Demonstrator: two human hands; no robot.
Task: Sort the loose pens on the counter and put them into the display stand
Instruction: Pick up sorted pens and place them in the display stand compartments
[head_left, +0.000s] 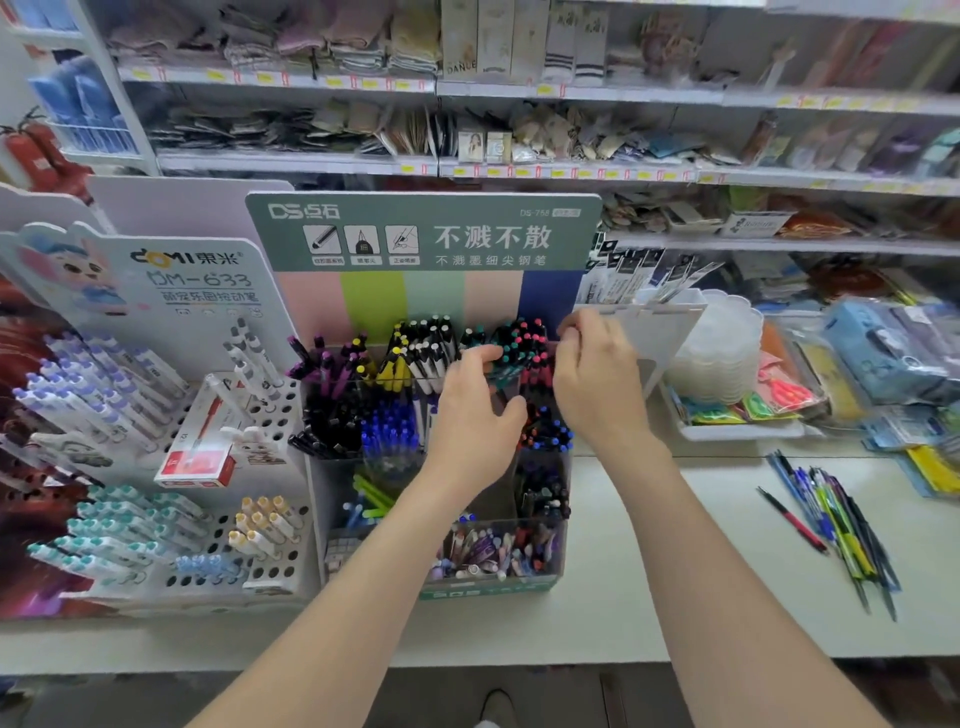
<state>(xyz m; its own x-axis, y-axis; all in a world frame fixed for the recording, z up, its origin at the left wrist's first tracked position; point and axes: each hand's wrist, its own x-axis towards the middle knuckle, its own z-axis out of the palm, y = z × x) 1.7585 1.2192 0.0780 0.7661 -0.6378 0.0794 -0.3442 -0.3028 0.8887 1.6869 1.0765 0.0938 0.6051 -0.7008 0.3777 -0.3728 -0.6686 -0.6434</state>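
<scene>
Shop shelves (571, 93) packed with goods fill the view from 10 to 2 o'clock. Below them a pale counter (675, 545) runs across the lower half. At its centre stands the display stand (423, 234), a tiered clear rack under a green header card, its compartments crowded with pens sorted by cap colour. At 9 o'clock from it sits a second stand (197, 270) with rows of holes, partly filled with purple and teal pens. The loose pens (836, 525) lie in a slanted heap on the counter at about 4 o'clock from the display stand, well apart from both hands.

Both hands are up at the top tier, toward 1 o'clock on the rack. The left hand (475, 415) curls its fingers and thumb around a cluster of teal- and red-capped pens (524, 338) there. The right hand (597, 379) is just beside it with fingers bent at the back of the same row; whether it pinches a pen cannot be told.

The step in hand looks like seating or tidying pens in that compartment. Next, a hand likely needs to let go and reach down to 4 o'clock for the heap, pick out pens of one kind and match them to the right compartment.
</scene>
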